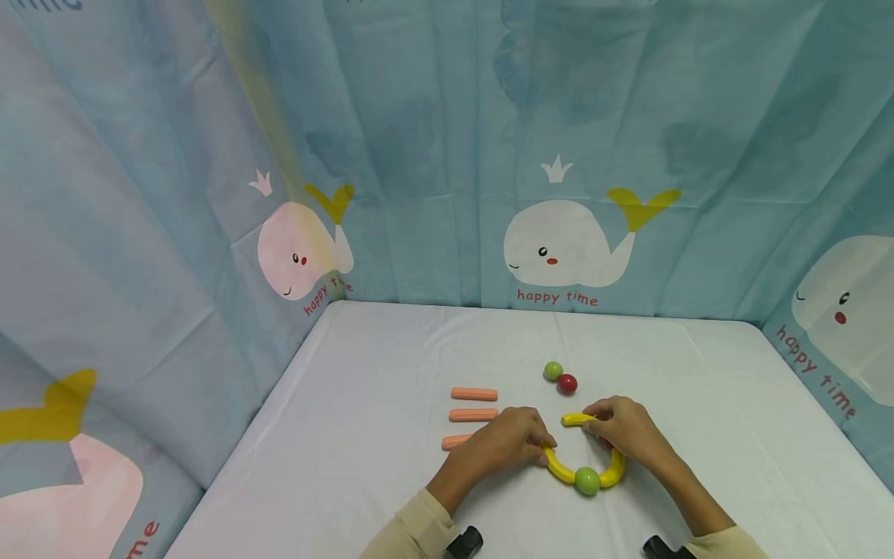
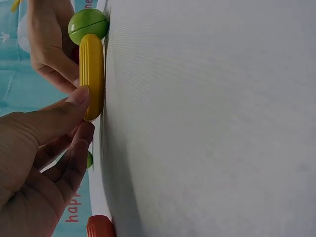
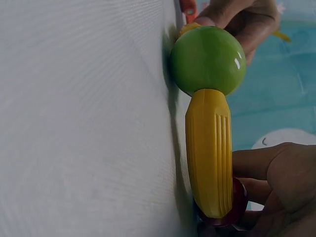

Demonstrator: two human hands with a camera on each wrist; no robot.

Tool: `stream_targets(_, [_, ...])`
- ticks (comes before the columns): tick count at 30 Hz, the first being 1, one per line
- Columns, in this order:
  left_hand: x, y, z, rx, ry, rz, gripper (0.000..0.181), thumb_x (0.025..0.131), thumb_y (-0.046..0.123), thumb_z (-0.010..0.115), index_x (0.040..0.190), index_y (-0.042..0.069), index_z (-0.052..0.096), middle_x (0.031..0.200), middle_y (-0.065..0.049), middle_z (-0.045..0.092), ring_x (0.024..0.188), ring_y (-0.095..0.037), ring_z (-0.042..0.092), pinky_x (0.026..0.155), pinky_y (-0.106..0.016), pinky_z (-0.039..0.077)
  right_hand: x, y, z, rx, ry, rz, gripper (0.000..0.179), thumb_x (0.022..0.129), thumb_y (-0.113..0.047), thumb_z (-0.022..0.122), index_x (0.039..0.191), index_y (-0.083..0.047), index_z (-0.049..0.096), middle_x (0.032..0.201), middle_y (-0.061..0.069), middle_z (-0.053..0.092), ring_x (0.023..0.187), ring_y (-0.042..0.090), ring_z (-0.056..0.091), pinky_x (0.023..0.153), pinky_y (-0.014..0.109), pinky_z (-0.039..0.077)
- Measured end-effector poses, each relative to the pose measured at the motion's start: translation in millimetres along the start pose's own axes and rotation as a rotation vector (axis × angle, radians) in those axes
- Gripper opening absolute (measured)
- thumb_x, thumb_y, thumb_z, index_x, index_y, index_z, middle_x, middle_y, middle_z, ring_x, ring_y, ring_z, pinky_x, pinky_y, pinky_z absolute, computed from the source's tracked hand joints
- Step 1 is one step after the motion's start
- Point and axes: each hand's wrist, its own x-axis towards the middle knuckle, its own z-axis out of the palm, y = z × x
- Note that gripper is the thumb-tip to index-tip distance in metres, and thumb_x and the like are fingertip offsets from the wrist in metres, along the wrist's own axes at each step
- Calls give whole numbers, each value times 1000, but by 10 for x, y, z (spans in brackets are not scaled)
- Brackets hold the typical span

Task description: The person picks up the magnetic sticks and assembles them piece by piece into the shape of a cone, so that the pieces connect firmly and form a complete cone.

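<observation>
A green ball (image 1: 587,481) joins two yellow curved sticks, the left one (image 1: 559,467) and the right one (image 1: 613,470). My left hand (image 1: 513,439) pinches the free end of the left stick; in the left wrist view its thumb (image 2: 81,96) lies against the ridged side. My right hand (image 1: 625,428) pinches the end of a third yellow curved stick (image 1: 576,419) above. A red ball (image 3: 239,201), at the far end of the right stick, is partly hidden by that stick and my right fingers. Whether the third stick meets the red ball is hidden.
Three orange straight sticks (image 1: 474,394) lie to the left, the nearest partly covered by my left hand. Beyond the hands, a loose green ball (image 1: 553,370) and red ball (image 1: 567,383) sit together on the white-covered table (image 1: 349,450). Blue whale-print curtains (image 1: 433,155) border the table.
</observation>
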Motion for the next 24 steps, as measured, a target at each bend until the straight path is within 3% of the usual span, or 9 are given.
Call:
stream_targets(4, [27, -6, -5, -23, -10, -4, 28, 93, 22, 83, 121, 21, 82, 107, 16, 70, 98, 6, 59, 87, -14, 48, -16, 8, -18, 2, 0, 1, 21, 93, -11, 78, 110, 1, 79, 90, 7, 65, 66, 17, 57, 57, 26, 51])
stream_targets(9, [51, -60, 7, -202, 29, -63, 30, 94, 23, 83, 123, 20, 81, 109, 15, 72, 95, 6, 61, 84, -16, 51, -27, 20, -39, -8, 1, 16, 22, 93, -12, 79, 111, 1, 79, 88, 6, 65, 66, 17, 57, 57, 27, 52])
stream_targets(13, [117, -101, -7, -318, 113, -96, 34, 96, 24, 81, 129, 16, 77, 116, 6, 73, 98, 2, 65, 86, -19, 53, -35, 23, -51, -9, 6, 15, 22, 94, -12, 78, 112, 1, 78, 91, 7, 66, 68, 17, 57, 58, 27, 52])
stream_targets(16, [211, -111, -24, -336, 190, -94, 38, 97, 23, 80, 134, 14, 74, 124, -1, 72, 103, -3, 68, 88, -19, 54, -38, 28, -52, -2, 12, 9, 22, 94, -12, 78, 112, 1, 78, 93, 7, 66, 70, 17, 57, 59, 27, 52])
stream_targets(24, [538, -105, 0, -309, 368, -119, 41, 99, 20, 77, 139, 16, 70, 135, -1, 65, 107, -9, 69, 88, -17, 55, -44, 57, -56, 7, 23, 17, 25, 95, -13, 78, 114, 4, 77, 91, 7, 67, 71, 17, 59, 61, 27, 52])
